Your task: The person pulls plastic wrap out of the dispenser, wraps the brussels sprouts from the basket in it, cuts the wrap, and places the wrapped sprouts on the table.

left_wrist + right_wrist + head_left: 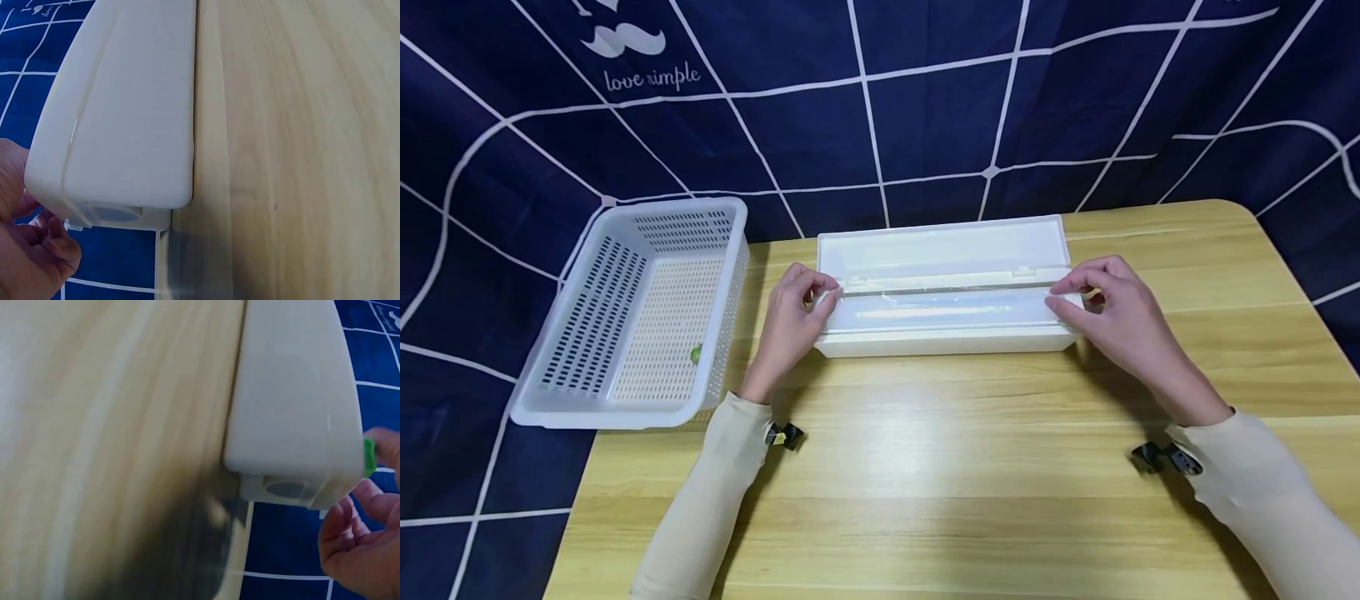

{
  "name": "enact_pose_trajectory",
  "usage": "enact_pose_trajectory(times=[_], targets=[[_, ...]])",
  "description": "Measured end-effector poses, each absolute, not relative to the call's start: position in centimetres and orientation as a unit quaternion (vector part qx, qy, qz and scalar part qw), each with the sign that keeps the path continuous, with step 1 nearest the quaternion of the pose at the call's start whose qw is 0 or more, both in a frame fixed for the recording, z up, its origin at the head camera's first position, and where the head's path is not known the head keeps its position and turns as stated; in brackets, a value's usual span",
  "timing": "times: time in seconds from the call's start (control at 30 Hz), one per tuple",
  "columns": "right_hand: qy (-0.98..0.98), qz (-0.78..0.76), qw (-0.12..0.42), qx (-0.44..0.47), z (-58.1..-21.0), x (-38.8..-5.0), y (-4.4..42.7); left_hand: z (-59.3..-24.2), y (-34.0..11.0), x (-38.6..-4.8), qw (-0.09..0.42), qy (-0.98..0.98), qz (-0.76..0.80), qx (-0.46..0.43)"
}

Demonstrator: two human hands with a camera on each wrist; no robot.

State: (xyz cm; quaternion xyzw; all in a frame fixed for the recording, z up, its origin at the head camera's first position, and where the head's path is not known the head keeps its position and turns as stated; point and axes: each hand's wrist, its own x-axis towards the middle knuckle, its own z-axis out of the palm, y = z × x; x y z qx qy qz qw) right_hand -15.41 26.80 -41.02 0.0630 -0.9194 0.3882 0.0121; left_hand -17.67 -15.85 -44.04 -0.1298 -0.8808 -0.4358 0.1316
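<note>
A white cling film dispenser box (951,343) lies lengthwise on the table with its lid (943,247) raised at the back. Clear, shiny cling film (936,310) stretches across its top. At the box's left end, my left hand (790,312) pinches the film's edge between thumb and finger. My right hand (1116,312) pinches the film likewise at the opposite end. Both wrist views show the box's smooth white side, with the left hand (34,253) and right hand (369,544) just past its edge. A small green piece (369,456) shows by the right fingers.
To the left stands a white slotted plastic basket (718,308) with a small green item (696,354) inside. Behind the wooden table (940,483) hangs a dark blue cloth (940,125) with white lines. A dark wrist camera sits on each sleeve.
</note>
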Motion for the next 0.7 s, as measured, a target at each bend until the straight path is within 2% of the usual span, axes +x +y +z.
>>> enact_pose_trajectory(times=[0.33,0.7], targets=[[-0.917,0.389,0.024,0.087,-41.27,-15.74,26.64,-44.26,-15.87,-17.56,0.169,-0.859,-0.457,-0.156],[-0.911,0.392,0.083,0.098,-41.49,-15.45,26.2,-44.53,-15.79,-17.24,0.189,-0.856,-0.455,-0.157]])
